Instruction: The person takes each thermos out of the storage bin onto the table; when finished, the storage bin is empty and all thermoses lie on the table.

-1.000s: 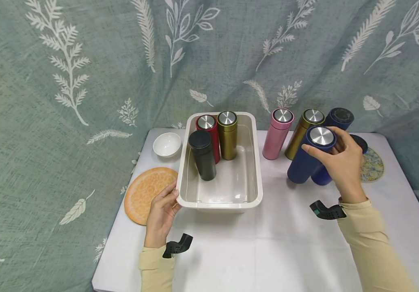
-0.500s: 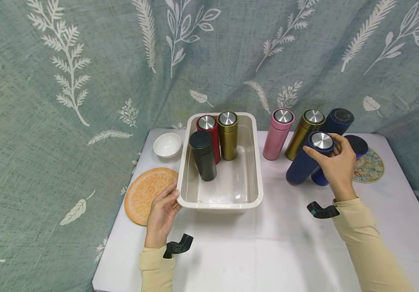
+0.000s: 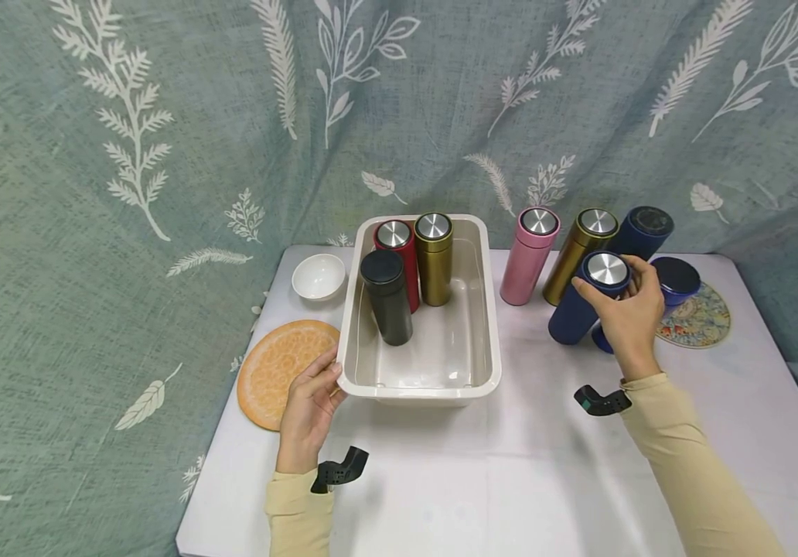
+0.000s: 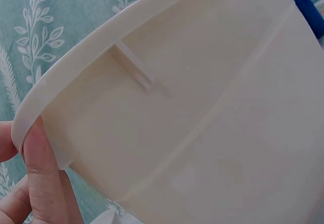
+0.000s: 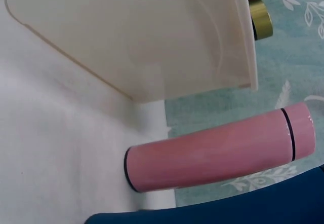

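My right hand [image 3: 625, 313] grips a dark blue flask [image 3: 583, 298] near its silver cap; the flask stands on the white table [image 3: 524, 472]. A strip of its blue body [image 5: 228, 211] fills the bottom of the right wrist view. My left hand [image 3: 308, 406] holds the near-left corner of a cream tub [image 3: 418, 383], fingers against the rim [image 4: 30, 117]. Inside the tub stand a black flask [image 3: 387, 298], a red flask [image 3: 397, 255] and an olive-gold flask [image 3: 434, 257].
A pink flask [image 3: 529, 255], a gold flask [image 3: 578, 247] and two more dark blue flasks [image 3: 642, 228] stand right of the tub; the pink flask [image 5: 217, 150] shows in the right wrist view. A patterned coaster [image 3: 698, 321] lies at the far right. A white bowl [image 3: 318, 275] and an orange mat [image 3: 281, 371] lie left.
My right hand has brought the dark blue flask down and a little left, from tilted to nearly upright on the table. The left hand has stayed on the tub's corner.
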{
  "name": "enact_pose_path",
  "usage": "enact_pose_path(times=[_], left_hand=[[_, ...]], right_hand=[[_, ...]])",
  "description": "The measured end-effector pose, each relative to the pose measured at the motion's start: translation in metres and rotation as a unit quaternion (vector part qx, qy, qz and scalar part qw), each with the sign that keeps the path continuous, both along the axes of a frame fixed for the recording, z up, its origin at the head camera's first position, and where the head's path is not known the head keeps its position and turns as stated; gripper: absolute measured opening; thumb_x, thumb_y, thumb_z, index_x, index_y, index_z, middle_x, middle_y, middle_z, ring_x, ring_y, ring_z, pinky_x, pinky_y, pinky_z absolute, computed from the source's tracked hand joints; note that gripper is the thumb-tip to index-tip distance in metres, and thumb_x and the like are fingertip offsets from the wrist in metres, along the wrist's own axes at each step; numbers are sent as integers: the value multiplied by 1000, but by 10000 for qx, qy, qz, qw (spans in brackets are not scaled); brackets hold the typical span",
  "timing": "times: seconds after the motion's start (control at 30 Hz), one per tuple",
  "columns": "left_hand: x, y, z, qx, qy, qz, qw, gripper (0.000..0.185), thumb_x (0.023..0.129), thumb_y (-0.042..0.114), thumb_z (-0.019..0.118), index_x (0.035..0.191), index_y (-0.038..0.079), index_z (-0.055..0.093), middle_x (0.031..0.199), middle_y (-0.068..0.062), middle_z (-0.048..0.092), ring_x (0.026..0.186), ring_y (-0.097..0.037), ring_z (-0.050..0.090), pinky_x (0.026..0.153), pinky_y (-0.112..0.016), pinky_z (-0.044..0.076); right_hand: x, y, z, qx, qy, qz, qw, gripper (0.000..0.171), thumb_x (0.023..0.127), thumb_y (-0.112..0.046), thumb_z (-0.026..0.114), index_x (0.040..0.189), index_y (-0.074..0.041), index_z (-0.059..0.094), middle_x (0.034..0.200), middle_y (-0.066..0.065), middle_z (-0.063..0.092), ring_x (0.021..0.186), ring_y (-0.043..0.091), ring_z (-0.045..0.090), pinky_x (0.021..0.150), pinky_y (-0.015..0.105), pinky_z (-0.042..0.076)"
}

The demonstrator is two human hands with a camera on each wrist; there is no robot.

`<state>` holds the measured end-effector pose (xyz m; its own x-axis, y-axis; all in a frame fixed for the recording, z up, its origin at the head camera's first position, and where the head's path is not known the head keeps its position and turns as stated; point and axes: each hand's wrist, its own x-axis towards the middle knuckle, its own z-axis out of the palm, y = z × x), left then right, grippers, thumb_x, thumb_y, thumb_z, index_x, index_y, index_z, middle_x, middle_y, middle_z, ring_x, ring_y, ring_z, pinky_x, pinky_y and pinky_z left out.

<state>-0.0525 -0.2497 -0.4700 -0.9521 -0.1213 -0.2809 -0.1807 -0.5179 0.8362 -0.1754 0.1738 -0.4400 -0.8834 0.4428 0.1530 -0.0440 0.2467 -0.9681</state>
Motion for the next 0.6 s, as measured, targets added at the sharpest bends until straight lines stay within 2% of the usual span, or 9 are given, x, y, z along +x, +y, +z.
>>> enact_pose_path(times=[0.3,0.47,0.6], left_hand=[[0,1,0,-92,14,35,10000,31,100,-1,51,119,16,69,117,1,70,91,-8,69,72,-19,59],[0,0,-1,-49,67,16,10000,32,100,-1,50,120,16,69,117,0,70,92,-8,69,72,-19,59],[0,1,0,-30,85,-29,10000,32,100,-1,50,120,16,69,116,1,70,92,-8,69,73,-19,59]], right_hand=[[-1,-1,-2,-33,138,-36,9999,69,73,-18,90,132,-15,54,126,-4,60,129,13,57,114,28,45],[-2,-2,0,36,-54,-54,10000,74,74,-20,89,138,-14,51,138,5,58,137,15,52,118,29,41],[-2,-2,1,76,-140,-12,9999,79,77,-19,86,145,-15,46,150,8,51,144,16,46,122,30,35]])
